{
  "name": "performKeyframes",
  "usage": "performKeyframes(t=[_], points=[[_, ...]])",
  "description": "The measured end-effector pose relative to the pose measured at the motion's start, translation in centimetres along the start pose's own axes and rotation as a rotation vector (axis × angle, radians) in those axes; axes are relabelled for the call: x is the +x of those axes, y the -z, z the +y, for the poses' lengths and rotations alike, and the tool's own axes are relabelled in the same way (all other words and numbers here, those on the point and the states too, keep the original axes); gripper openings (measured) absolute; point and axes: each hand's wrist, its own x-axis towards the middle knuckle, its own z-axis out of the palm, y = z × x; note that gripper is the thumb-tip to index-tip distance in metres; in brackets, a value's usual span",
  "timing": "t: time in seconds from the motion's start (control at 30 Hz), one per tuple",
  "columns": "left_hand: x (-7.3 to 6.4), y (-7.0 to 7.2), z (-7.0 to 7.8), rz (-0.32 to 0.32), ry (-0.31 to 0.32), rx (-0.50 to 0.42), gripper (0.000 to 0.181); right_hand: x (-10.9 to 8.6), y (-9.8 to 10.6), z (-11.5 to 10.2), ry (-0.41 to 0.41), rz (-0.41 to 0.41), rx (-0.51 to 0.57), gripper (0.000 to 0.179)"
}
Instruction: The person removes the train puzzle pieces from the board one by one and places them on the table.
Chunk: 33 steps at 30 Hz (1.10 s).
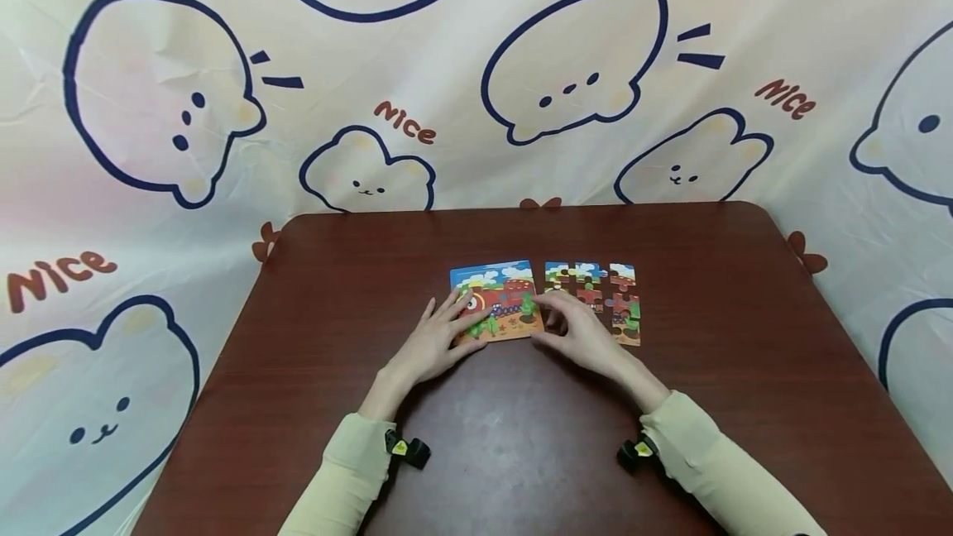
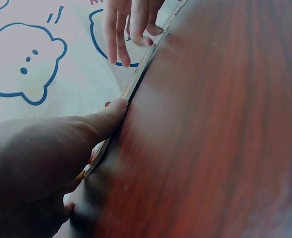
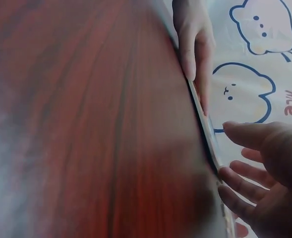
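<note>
A colourful picture puzzle (image 1: pixel 514 296) with a red train-like shape, green cactuses and blue sky lies flat on the table. My left hand (image 1: pixel 432 346) rests on its left side, fingers spread over the picture. In the left wrist view the left thumb (image 2: pixel 108 116) lies along the puzzle's near edge. At the right edge is my right hand (image 1: pixel 577 333), thumb and forefinger held apart, fingertips right at the edge. The right wrist view shows these fingers (image 3: pixel 242 183) loosely extended. Just beyond the right hand sit interlocking puzzle pieces (image 1: pixel 625 304) in three columns, partly hidden by it.
The dark brown wooden table (image 1: pixel 491 453) has rounded far corners. A pale cloth (image 1: pixel 462 64) printed with cartoon bears hangs behind the table and at both sides. Each wrist bears a small black camera, the left camera (image 1: pixel 409 451) and the right camera (image 1: pixel 633 455).
</note>
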Motion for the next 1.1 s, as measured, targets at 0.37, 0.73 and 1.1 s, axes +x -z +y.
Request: performKeyframes(t=[0.37, 0.73, 1.1], points=[[-0.4, -0.8, -0.4, 0.064, -0.003, -0.035, 0.059, 1.1, -1.2, 0.7, 0.011, 0.000, -0.024, 0.051], [-0.3, -1.3, -0.3, 0.106, -0.008, -0.035, 0.058, 1.5, -1.6, -0.2, -0.046, -0.070, 0.013, 0.050], [-0.3, -1.6, -0.5, 0.152, -0.034, -0.046, 0.057, 2.1, -2.7, 1.5, 0.037, -0.027, -0.051, 0.048]])
